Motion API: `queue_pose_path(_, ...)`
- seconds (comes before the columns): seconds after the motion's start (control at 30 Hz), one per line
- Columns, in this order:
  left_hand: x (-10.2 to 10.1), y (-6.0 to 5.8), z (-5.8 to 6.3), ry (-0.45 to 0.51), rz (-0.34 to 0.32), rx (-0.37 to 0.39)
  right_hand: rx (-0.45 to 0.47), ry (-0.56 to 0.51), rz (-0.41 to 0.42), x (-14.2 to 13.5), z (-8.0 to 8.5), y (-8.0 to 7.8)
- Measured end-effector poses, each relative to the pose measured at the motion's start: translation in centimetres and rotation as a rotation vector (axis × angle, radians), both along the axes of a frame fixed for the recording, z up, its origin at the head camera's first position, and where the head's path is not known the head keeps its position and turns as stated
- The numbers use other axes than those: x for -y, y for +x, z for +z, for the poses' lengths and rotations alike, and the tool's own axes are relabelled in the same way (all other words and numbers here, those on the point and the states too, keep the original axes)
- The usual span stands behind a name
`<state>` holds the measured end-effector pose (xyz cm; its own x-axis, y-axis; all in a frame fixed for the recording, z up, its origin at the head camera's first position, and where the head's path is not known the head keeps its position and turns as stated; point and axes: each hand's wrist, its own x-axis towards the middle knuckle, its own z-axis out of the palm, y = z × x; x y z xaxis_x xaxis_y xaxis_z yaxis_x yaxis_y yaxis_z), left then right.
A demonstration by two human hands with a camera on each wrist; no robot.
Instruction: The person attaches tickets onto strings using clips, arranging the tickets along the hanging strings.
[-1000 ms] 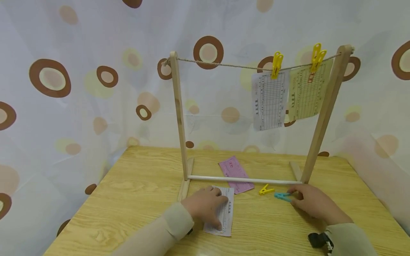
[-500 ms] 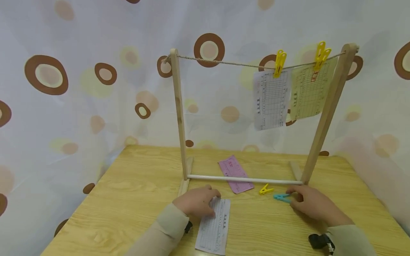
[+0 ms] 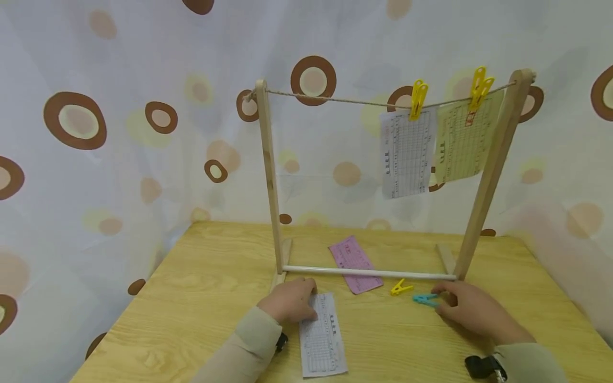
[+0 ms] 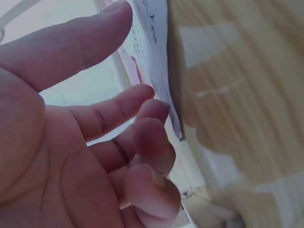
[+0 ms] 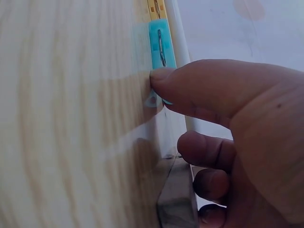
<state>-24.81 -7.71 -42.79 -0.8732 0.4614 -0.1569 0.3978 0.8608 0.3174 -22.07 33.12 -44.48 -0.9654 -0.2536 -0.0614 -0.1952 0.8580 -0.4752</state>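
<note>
A white printed form slip [image 3: 323, 335] lies on the table's front part. My left hand [image 3: 289, 301] is at its upper left edge, thumb and fingertips touching the paper. In the left wrist view, the thumb [image 4: 71, 42] stands well apart from the loosely bent fingers [image 4: 154, 142], with the slip [image 4: 154, 42] beyond them. My right hand [image 3: 471, 308] pinches the handle end of a teal clothespin [image 3: 423, 299] between thumb and forefinger, low at the tabletop. The right wrist view shows the thumb on the clothespin [image 5: 160, 40], whose wire spring faces the camera.
A wooden frame [image 3: 269, 181] carries a string [image 3: 330, 99]. Yellow clothespins [image 3: 417, 100] hold a white slip [image 3: 407, 154] and a yellow slip [image 3: 466, 141] there. A pink slip [image 3: 354, 258] lies under the white crossbar [image 3: 311, 270]; a loose yellow clothespin [image 3: 400, 288] lies beside it.
My left hand has drawn the white slip toward me and slightly left, then the slip has turned a little. My right hand has stayed at the teal clothespin.
</note>
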Motion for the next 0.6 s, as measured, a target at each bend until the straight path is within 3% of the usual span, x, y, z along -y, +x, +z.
queue_pose_path(0.23, 1.1, -0.3, -0.5, -0.004, 0.071, -0.064, -0.012, 0.007, 0.0, -0.2, -0.5, 0.2)
queue_pose_path(0.47, 2.0, -0.5, -0.3, 0.032, 0.074, -0.035, -0.028, -0.006, 0.017, -0.1, -0.3, 0.5)
queue_pose_path(0.6, 2.4, -0.7, 0.2, 0.002, 0.067, -0.042, -0.024, -0.015, 0.018, -0.1, 0.0, 0.5)
